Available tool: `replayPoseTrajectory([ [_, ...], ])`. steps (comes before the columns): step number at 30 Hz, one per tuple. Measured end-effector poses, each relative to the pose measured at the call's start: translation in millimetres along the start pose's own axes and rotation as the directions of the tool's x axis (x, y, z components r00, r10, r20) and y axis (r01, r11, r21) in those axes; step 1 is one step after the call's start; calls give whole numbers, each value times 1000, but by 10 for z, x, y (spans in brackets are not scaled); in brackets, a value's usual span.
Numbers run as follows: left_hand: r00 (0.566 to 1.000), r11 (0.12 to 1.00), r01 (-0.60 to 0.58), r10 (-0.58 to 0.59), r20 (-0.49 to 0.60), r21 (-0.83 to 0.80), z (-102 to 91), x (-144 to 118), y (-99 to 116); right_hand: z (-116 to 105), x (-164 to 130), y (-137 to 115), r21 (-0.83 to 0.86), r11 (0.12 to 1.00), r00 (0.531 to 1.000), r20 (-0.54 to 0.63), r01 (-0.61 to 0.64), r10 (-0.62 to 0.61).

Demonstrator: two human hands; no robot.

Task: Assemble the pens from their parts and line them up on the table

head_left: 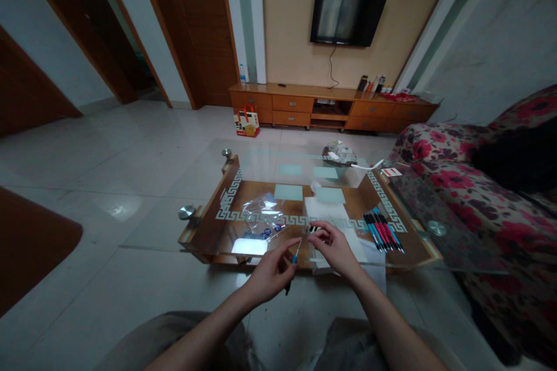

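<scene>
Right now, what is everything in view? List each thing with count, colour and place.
glass-topped wooden coffee table: one, brown, centre
clear plastic bag: one, table's left half
white box: one, table centre
assembled pens: a row, blue, red and black, table right
wall-mounted television: one, black, far wall
low wooden cabinet: one, under television
floral sofa: one, red-patterned, right
blue pen part: one, in left hand
left hand: fingers pinching the pen part
right hand: fingers pinching a small dark piece
</scene>
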State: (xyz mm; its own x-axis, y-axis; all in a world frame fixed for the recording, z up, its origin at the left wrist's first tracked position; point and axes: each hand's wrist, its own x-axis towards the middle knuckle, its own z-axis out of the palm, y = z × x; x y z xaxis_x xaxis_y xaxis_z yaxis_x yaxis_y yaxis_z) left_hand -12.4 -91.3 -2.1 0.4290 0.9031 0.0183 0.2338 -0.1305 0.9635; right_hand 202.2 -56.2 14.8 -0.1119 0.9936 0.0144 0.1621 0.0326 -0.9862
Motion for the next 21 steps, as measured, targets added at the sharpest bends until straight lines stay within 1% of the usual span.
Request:
replayPoseTrajectory([
  [2, 1000, 1000, 6, -6, -3, -13, -6, 0, 7, -69, 28, 20, -103, 994, 984, -167, 46, -63],
  [3, 1000, 1000, 10, -10, -5, -16, -8, -1, 9, -101, 33, 25, -169, 984, 970, -223, 61, -99],
  [4, 1000, 1000, 11, -12, -6, -16, -10, -2, 9, -127, 33, 28, -242, 967, 958, -251, 76, -138],
  [5, 1000, 1000, 11, -11, -11, -14, -10, -2, 7, -148, 29, 30, -319, 943, 950, -256, 93, -180],
  [6, 1000, 1000, 11, -11, -15, -12, -9, -2, 2, -162, 22, 33, -394, 912, 945, -242, 114, -223],
  [8, 1000, 1000, 8, -8, -27, -8, -5, 0, -11, -172, 7, 49, -514, 842, 941, -175, 164, -290],
  [11, 999, 1000, 11, -11, -33, -11, 4, 6, -24, -160, -8, 101, -611, 761, 946, -59, 217, -317],
  [14, 999, 1000, 14, -15, -31, -18, 10, 12, -20, -132, -34, 155, -709, 676, 964, 17, 200, -267],
  [17, 999, 1000, 12, -13, -32, -11, 12, 13, -16, -96, -83, 175, -798, 585, 985, 61, 147, -164],
  [19, 999, 1000, 4, -5, -35, -3, 10, 11, -17, -74, -114, 175, -820, 556, 989, 87, 138, -116],
  [21, 999, 1000, -2, 2, -36, 3, 5, 9, -19, -59, -132, 176, -826, 546, 990, 102, 139, -97],
])
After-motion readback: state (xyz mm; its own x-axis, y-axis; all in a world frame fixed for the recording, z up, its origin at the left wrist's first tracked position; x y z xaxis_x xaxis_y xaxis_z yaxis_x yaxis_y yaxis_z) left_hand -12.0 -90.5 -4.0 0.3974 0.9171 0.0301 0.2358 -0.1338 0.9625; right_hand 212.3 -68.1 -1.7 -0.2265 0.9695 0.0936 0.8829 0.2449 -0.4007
